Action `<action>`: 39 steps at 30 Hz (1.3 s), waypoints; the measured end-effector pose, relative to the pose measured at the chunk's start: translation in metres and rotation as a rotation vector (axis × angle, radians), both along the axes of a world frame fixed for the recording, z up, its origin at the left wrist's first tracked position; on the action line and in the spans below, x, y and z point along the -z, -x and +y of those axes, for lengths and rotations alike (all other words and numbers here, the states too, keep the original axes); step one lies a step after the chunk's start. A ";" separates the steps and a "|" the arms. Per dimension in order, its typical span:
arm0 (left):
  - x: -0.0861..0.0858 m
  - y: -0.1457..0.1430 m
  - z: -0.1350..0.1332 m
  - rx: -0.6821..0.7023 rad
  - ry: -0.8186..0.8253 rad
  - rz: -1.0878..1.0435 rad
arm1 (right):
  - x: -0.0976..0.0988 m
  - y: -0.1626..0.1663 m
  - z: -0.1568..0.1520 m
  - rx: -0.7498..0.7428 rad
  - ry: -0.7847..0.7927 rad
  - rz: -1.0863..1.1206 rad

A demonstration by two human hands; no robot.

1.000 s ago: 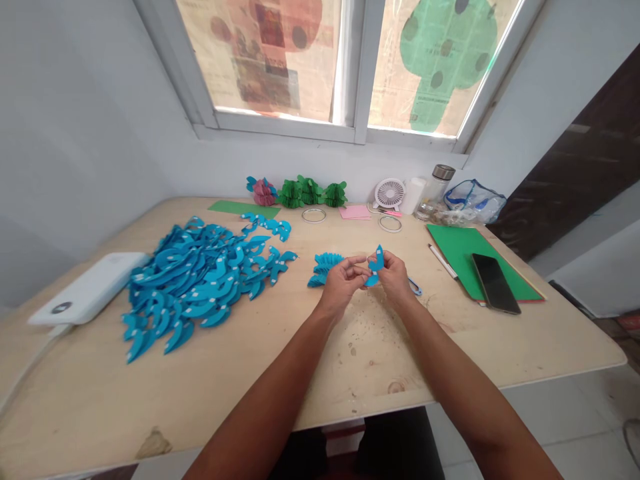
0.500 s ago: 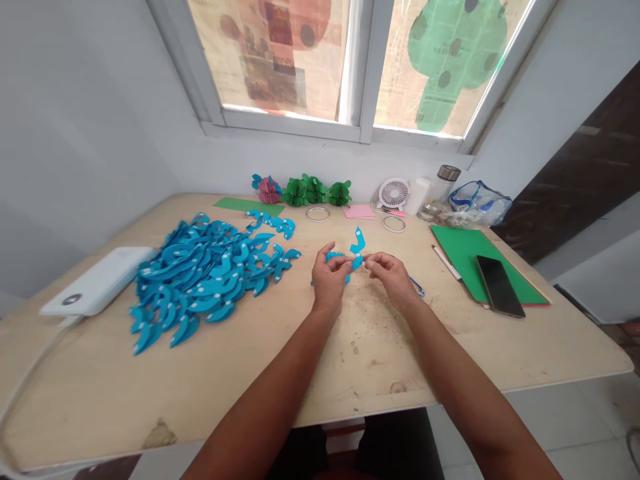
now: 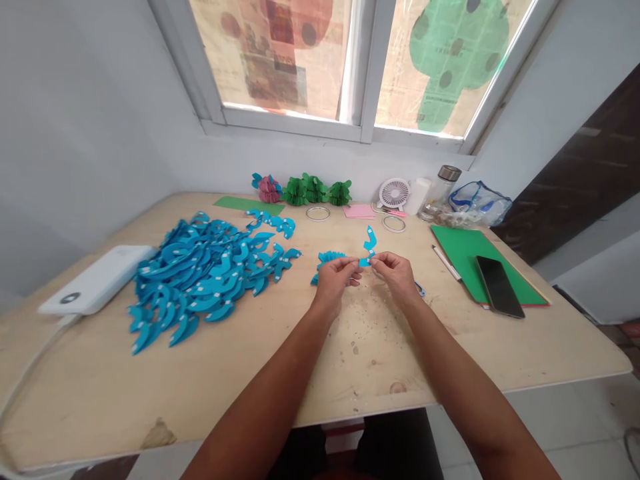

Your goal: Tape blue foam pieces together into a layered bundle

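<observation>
Both my hands meet above the middle of the wooden table [image 3: 300, 373]. My left hand [image 3: 334, 280] and my right hand [image 3: 396, 273] each pinch the lower end of one curved blue paper cutout [image 3: 369, 244], which stands up between the fingertips. Just behind my left hand lies a small stack of folded blue paper pieces [image 3: 327, 260]. A big heap of the same blue cutouts [image 3: 205, 273], with small white tabs on them, spreads over the left half of the table.
A white power bank [image 3: 95, 288] lies at the left edge. Green paper sheets [image 3: 467, 257] with a black phone [image 3: 499, 285] and a pen [image 3: 445, 262] lie on the right. Paper flowers [image 3: 310, 191], tape rings [image 3: 318, 213], a small fan [image 3: 394, 193] and a bottle [image 3: 440, 190] line the back.
The blue cutout shifted slightly right, from my left fingers to a pinch shared by both hands. The view barely moved over the last half second.
</observation>
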State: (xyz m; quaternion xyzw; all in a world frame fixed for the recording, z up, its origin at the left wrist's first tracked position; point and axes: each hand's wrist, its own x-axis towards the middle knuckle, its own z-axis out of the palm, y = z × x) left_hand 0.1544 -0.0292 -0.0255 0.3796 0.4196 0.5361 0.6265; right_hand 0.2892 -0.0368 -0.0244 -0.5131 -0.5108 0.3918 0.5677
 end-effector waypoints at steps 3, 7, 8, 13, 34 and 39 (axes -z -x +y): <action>-0.001 0.000 -0.001 0.031 -0.002 0.031 | -0.001 -0.001 0.000 -0.007 -0.014 -0.026; -0.001 -0.001 -0.002 0.026 -0.027 0.042 | -0.002 0.001 -0.001 -0.013 -0.024 -0.048; -0.001 -0.002 -0.003 0.031 -0.031 0.039 | -0.002 0.002 -0.002 -0.024 -0.023 -0.047; 0.000 -0.003 -0.003 0.058 -0.042 0.009 | 0.001 0.003 -0.001 -0.066 -0.024 -0.077; 0.006 -0.009 -0.003 0.046 -0.019 -0.062 | 0.003 0.011 -0.001 0.053 0.001 -0.006; 0.005 -0.012 -0.006 0.037 -0.006 -0.077 | 0.003 0.012 -0.001 0.083 0.001 0.007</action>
